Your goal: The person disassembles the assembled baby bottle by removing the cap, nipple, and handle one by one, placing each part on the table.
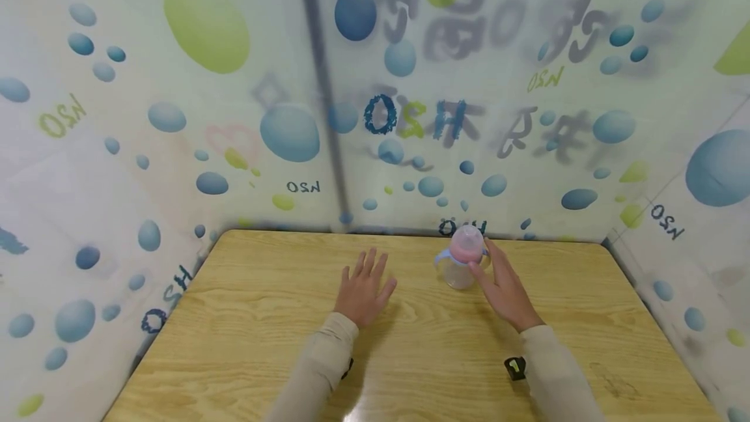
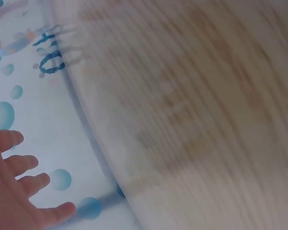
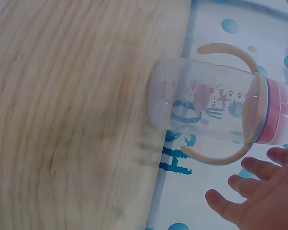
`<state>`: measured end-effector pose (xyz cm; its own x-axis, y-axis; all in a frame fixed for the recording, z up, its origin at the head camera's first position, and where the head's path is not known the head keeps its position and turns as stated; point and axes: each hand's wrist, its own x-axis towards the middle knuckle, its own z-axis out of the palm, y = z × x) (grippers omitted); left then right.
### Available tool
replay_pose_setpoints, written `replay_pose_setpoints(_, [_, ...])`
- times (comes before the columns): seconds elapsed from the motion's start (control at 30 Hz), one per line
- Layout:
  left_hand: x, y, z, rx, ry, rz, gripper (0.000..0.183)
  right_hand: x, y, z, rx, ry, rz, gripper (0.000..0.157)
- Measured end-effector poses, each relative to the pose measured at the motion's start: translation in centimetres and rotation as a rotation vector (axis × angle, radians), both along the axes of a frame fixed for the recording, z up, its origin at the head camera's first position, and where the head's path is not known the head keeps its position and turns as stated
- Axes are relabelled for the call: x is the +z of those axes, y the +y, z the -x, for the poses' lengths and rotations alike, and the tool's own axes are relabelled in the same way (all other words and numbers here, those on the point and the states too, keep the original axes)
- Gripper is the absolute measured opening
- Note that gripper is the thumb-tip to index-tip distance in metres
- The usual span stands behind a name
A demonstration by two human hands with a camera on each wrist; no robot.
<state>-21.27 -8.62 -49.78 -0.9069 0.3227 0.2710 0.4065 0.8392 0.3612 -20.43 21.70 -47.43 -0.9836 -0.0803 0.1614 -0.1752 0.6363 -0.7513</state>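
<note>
A see-through baby bottle [image 1: 459, 275] stands upright towards the back of the wooden table. It has a pink collar [image 1: 465, 251], a clear cap and two curved side handles [image 3: 216, 159]. Printed markings show on its clear body in the right wrist view. My right hand [image 1: 505, 288] is beside the bottle's right side, thumb near the collar and the other fingers extended by the handle. In the right wrist view those fingers [image 3: 252, 179] are spread and not curled round it. Left of the bottle, my left hand [image 1: 360, 292] is held over the table with fingers spread, holding nothing.
The wooden table [image 1: 252, 344] ends at a patterned backdrop [image 1: 287, 129] with blue and green spots, which also rises on both sides. A small black item [image 1: 515, 368] with a green mark shows by the right sleeve.
</note>
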Motion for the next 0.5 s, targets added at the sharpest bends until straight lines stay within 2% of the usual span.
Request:
replay_pose_setpoints(0.2, [0.3, 1.2, -0.1, -0.040, -0.038, -0.003, 0.064, 0.0, -0.4, 0.6, 0.009, -0.020, 0.092, 0.073])
replay_pose_setpoints(0.5, [0.2, 2.8, -0.3, -0.078, -0.065, -0.014, 0.065, 0.1, -0.8, 1.4, 0.013, -0.009, 0.165, 0.070])
